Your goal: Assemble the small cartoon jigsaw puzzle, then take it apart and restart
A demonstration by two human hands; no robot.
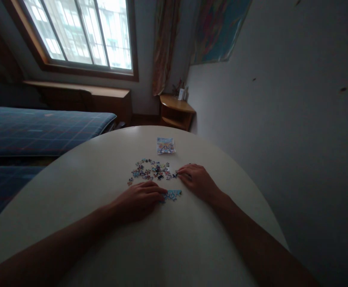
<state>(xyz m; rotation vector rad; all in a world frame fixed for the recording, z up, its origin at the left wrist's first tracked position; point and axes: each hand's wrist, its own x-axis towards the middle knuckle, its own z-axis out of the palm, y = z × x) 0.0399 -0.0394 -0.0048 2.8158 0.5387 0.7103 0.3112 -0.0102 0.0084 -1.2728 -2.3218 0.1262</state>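
Observation:
A short joined strip of light-blue jigsaw pieces point(173, 194) lies flat on the white table. My left hand point(145, 195) rests palm down beside it, its fingers stretched out flat and the fingertips over the strip's left end. Just beyond is a loose heap of jigsaw pieces point(146, 171), mixed in colour and spread on the tabletop. At the heap's right edge, my right hand point(196, 179) has its thumb and fingers closed on a dark puzzle piece point(175, 174), partly hidden by the fingertips.
A small picture packet point(166, 146) lies on the round white table point(108, 159) beyond the pieces. A bed with a plaid cover point(42, 127) stands at the left. A wooden corner shelf point(176, 104) is past the far edge, and a wall point(275, 119) runs along the right.

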